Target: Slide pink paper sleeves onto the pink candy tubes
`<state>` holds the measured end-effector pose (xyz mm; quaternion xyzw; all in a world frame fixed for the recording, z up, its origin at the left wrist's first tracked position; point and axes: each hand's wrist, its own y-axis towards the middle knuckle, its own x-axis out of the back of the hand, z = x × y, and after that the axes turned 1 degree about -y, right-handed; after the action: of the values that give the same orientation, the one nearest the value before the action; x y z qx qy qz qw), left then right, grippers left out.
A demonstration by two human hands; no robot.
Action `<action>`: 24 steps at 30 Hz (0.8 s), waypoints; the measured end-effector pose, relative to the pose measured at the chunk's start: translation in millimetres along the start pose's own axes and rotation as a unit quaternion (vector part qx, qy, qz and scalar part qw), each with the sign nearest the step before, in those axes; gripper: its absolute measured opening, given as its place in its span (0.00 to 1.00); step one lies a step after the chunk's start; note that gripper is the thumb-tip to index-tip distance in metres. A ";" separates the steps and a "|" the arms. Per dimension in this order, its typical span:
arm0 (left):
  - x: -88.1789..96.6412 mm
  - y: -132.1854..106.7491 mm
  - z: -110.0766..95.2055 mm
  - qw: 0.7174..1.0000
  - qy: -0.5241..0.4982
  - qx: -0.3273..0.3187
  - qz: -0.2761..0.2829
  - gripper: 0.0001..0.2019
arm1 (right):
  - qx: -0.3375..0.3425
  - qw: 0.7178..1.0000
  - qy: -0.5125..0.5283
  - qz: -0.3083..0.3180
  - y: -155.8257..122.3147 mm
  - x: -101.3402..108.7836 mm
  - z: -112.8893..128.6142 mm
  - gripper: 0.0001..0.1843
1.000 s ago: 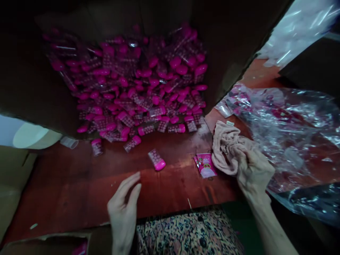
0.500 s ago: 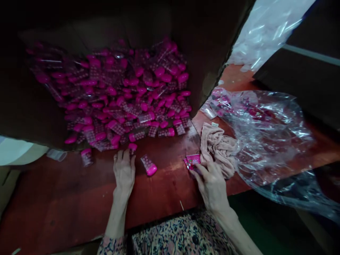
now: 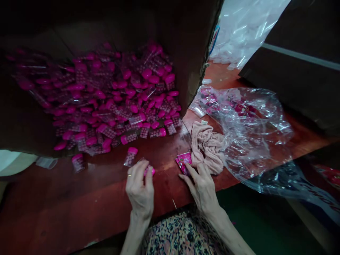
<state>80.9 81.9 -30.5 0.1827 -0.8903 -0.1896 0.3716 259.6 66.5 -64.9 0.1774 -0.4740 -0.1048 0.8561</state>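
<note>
At the table (image 3: 79,205), the left hand (image 3: 140,187), curled, clasps a bottle (image 3: 151,171); the right hand (image 3: 203,186) bends over packets (image 3: 183,159), grip unclear.

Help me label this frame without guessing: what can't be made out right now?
All in the head view:
Pink-capped container: mostly hidden by the left hand; grip unclear.
Pink packet: partly covered by the right hand; small print too tiny to read.
Pink items: glare and folds of the clear plastic obscure them.
White round object: cut off by the picture's left edge.
</note>
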 end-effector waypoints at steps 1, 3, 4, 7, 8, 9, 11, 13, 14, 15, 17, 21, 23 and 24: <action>-5.3 -4.2 -9.1 0.999 -0.043 0.016 0.029 0.08 | 0.004 1.000 0.000 -0.004 -1.5 -0.8 -1.6 0.14; -17.9 -11.0 -23.5 0.982 -0.124 0.097 0.108 0.07 | 0.015 1.000 0.005 -0.012 -3.4 -3.0 -6.2 0.14; -24.4 -13.5 -28.7 0.963 -0.159 0.154 0.152 0.07 | 0.018 1.000 0.009 -0.015 -3.7 -4.3 -8.4 0.14; -42.3 -16.7 -38.7 0.896 -0.239 0.280 0.249 0.12 | 0.018 0.999 0.027 -0.026 -4.7 -7.8 -9.0 0.14; -47.1 -16.4 -40.7 0.884 -0.253 0.293 0.262 0.14 | 0.016 0.999 0.035 -0.029 -5.6 -8.6 -6.4 0.14; -51.2 -15.6 -41.9 0.880 -0.259 0.295 0.266 0.15 | 0.015 0.998 0.044 -0.031 -6.7 -8.7 -2.5 0.14; -57.0 -12.3 -42.2 0.881 -0.262 0.297 0.258 0.14 | 0.016 0.997 0.065 -0.026 -8.5 -6.2 7.1 0.15; -59.2 -7.8 -39.2 0.880 -0.267 0.303 0.250 0.12 | 0.022 0.996 0.090 -0.005 -6.7 1.5 15.0 0.14; -58.9 -5.5 -36.8 0.876 -0.276 0.306 0.252 0.11 | 0.022 0.994 0.104 0.012 -3.7 7.0 17.1 0.12; -57.9 -3.1 -34.3 0.869 -0.288 0.307 0.260 0.11 | 0.020 0.993 0.116 0.027 0.8 13.2 17.8 0.11; -54.0 1.1 -30.2 0.851 -0.319 0.305 0.286 0.10 | 0.005 0.992 0.116 0.040 13.1 24.7 15.7 0.11; -44.9 6.7 -30.3 0.812 -0.374 0.303 0.330 0.06 | 0.051 0.996 0.037 0.057 37.3 32.0 7.8 0.12; -42.9 6.8 -33.8 0.794 -0.400 0.319 0.327 0.04 | 0.065 0.994 0.035 0.083 44.2 28.8 5.6 0.17; -43.1 5.8 -35.9 0.786 -0.412 0.334 0.316 0.05 | 0.059 0.994 0.037 0.082 46.3 27.0 5.1 0.18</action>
<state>134.4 99.8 -29.9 -0.0917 -0.9744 0.1906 -0.0761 270.1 98.5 -22.9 0.1923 -0.4602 0.0005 0.8667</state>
